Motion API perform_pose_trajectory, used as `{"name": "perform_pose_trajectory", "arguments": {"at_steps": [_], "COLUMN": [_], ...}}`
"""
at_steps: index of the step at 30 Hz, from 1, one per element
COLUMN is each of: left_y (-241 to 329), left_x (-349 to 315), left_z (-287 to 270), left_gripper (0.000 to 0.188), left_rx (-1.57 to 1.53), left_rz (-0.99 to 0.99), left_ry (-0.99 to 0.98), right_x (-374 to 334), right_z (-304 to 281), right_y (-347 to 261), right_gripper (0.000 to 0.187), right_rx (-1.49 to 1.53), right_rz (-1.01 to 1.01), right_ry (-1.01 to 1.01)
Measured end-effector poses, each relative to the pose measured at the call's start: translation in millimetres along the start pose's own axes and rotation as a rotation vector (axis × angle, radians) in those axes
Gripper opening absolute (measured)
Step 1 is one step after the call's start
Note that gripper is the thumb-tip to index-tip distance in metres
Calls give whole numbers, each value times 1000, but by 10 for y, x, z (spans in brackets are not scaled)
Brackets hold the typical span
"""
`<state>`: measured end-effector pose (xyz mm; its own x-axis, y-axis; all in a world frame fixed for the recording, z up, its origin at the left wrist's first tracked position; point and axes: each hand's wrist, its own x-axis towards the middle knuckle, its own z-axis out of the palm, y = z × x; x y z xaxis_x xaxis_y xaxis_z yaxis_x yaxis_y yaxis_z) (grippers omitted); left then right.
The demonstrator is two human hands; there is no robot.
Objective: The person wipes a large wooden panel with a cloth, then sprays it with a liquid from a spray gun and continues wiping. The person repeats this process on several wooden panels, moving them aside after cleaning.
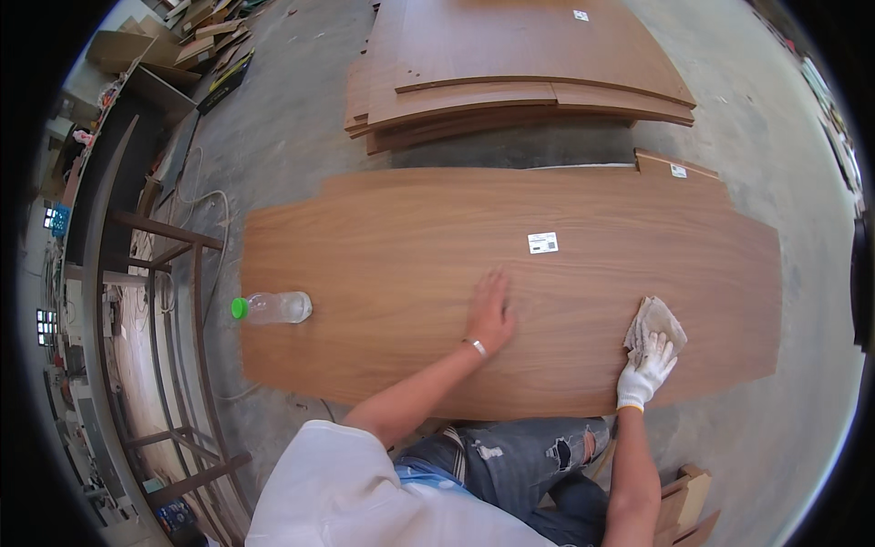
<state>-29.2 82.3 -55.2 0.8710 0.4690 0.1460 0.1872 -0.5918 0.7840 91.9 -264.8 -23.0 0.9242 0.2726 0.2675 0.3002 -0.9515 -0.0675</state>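
Left hand [493, 314]: grip open, nothing held, resting on wooden board [392, 273].
Right hand [649, 369]: gloved, over crumpled cloth [658, 319]; cannot tell if grip closes on it.
Cloth: on board, right part.
Bottle [278, 308]: near left edge; wide left sweep could topple it.
Sticker [542, 242]: rubbing might lift corner.

Well left of the grip, a clear plastic bottle [278, 308] with a green cap lies on its side. Farther left stands a dark frame of narrow bars [167, 229], with a pale hose [227, 223] curling over the grey floor [766, 146] beside it. Ahead of the grip and somewhat left is a stack of brown panels [519, 64]; far ahead and left, a heap of scraps [196, 50]. Behind the grip, slightly right, lie some wood pieces [688, 501]
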Motion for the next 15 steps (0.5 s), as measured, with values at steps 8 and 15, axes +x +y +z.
{"name": "perform_pose_trajectory", "arguments": {"at_steps": [8,15], "left_y": [-1878,-2360], "left_x": [-2058,-1270], "left_z": [-2648,-3806], "left_gripper": [103,95], "left_rx": [-83,-359], "left_rz": [-965,-410], "left_ry": [1013,758], "right_x": [70,300], "right_z": [73,-135], "right_y": [41,65], "right_gripper": [58,33], "right_rx": [11,47], "right_rz": [-65,-177], "right_ry": [99,-7]}}
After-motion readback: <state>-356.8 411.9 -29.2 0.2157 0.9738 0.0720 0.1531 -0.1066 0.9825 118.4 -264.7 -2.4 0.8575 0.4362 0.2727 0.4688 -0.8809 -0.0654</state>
